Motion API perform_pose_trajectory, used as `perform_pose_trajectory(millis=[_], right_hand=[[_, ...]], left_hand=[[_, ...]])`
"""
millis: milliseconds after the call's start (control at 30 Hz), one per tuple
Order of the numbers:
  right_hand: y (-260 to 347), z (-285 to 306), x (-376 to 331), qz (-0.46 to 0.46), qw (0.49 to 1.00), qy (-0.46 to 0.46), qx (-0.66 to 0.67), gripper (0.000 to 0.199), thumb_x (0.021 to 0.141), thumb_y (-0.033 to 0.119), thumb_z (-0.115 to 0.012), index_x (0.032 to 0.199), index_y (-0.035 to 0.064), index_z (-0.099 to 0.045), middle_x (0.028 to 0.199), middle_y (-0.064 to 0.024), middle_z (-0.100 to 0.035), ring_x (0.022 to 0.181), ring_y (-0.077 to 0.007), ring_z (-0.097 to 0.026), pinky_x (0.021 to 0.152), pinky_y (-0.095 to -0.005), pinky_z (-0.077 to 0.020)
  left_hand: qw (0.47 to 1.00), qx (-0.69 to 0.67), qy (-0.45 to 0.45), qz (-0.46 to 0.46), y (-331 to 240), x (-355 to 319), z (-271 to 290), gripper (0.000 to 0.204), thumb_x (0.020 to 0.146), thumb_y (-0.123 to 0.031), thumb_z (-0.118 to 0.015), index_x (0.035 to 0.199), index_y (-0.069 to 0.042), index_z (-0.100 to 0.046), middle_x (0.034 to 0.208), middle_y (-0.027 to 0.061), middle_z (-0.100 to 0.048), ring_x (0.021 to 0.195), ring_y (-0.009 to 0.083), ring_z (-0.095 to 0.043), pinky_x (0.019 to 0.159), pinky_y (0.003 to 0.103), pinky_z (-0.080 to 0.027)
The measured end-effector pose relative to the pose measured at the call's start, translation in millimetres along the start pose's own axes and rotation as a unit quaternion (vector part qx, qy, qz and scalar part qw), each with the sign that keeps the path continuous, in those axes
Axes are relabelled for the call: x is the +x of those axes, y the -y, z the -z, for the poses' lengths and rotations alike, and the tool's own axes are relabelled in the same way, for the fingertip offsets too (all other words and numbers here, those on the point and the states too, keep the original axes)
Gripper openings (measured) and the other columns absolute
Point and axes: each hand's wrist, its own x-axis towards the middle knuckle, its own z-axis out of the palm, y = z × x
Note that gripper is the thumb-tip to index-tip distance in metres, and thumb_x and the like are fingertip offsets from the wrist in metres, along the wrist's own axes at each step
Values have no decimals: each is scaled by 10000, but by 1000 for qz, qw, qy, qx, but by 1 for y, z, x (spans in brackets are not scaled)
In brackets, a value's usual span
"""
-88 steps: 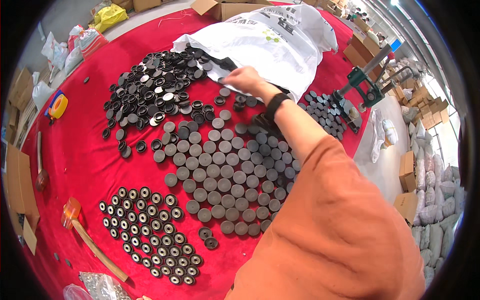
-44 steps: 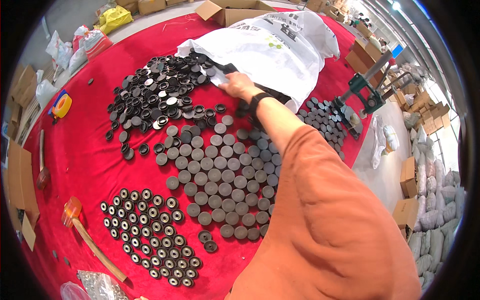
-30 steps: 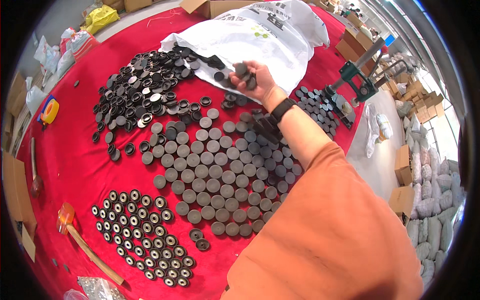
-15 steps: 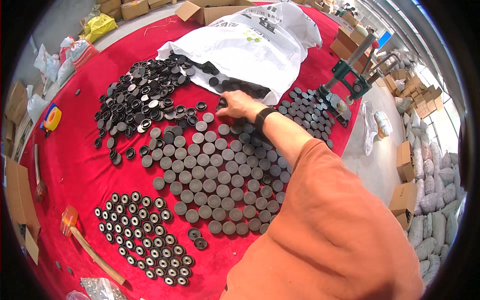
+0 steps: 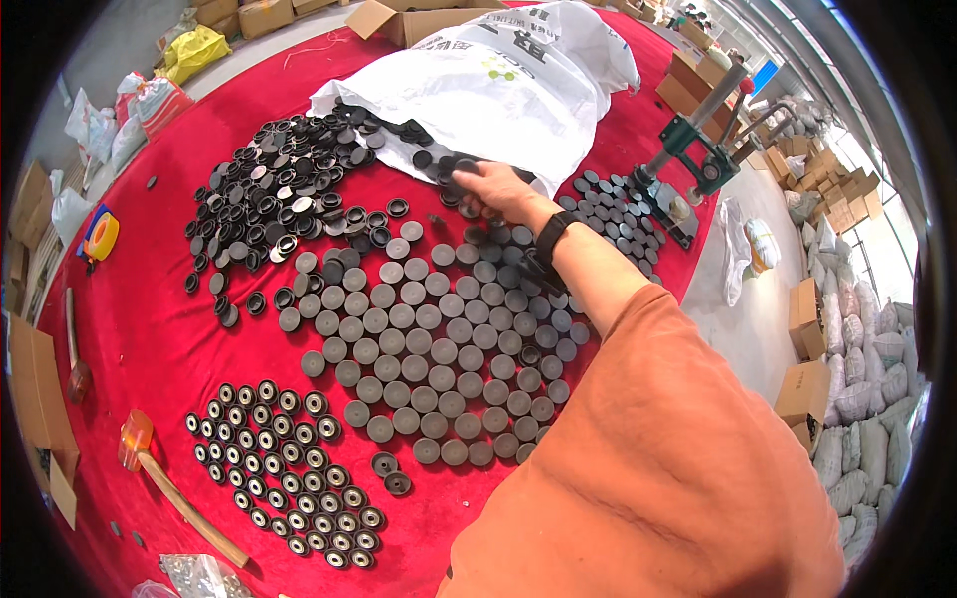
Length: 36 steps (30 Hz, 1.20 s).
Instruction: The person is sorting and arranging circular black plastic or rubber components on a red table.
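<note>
My right hand (image 5: pixel 495 191), a dark band on its wrist, reaches to the mouth of a white woven sack (image 5: pixel 488 100) lying on a red cloth. Its fingers are curled beside the black plastic caps (image 5: pixel 449 164) in the sack's opening; what they hold, if anything, is hidden. Below the hand, round grey discs (image 5: pixel 419 344) lie side by side in a broad patch. A small dark piece (image 5: pixel 436 221), slightly smeared, is just left of the hand. To the left is a heap of black caps (image 5: pixel 264 189). My left hand is out of sight.
Black wheels with metal bearings (image 5: pixel 289 468) stand in rows at lower left, near a mallet (image 5: pixel 184 503) with an orange head. A green hand press (image 5: pixel 688 149) stands at right by more discs (image 5: pixel 613 214). Cartons (image 5: pixel 802 399) and stacked sacks (image 5: pixel 852 389) line the right side.
My right hand has moved right and slightly away from me, from the near edge of the caps toward the sack's mouth. A small dark piece now shows where the fingers were.
</note>
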Motion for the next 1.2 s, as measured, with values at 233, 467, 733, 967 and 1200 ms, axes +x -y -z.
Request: perform_pose_trajectory(millis=[233,467,733,967,1200], right_hand=[[-1,1,-7,52,991,0,-127,400,851,358,-580,918,-37,-584,687,-100,-588,574,-163,-569,524,-310,-457],[-20,-45,0,232,879,73,-411,362,825,331,-566,1024,32,-611,1003,-216,-602,996,-345,-563,865,-412,-443],[-5,-49,-11,243,899,-5,-365,250,772,229,-614,899,16,-644,672,-158,-632,681,-337,-617,631,-411,-491],[62,-158,-180,280,773,486,-296,226,751,223,-608,834,14,-630,793,-153,-582,810,-313,-572,715,-404,-476],[10,-230,-279,430,658,570,-239,181,704,187,-581,768,20,-607,893,-186,-529,761,-331,-585,589,-427,-493]], left_hand=[[1000,-4,14,1,-4,-1,2,284,796,-282,-602,866,-7,-583,802,169,-602,734,336,-566,691,420,-465],[999,-30,21,-1,-23,4,5,254,803,-253,-600,831,0,-594,798,183,-602,742,340,-565,693,417,-462],[994,-31,-64,-82,35,1,-25,167,851,-170,-561,834,-11,-514,774,111,-495,713,253,-489,661,358,-410],[1000,-25,3,-3,14,-4,-9,140,856,-138,-569,810,-19,-510,741,85,-497,648,224,-488,604,343,-413],[995,-83,14,53,8,-3,-14,163,863,-171,-576,848,-14,-534,762,92,-516,673,210,-504,619,325,-420]])
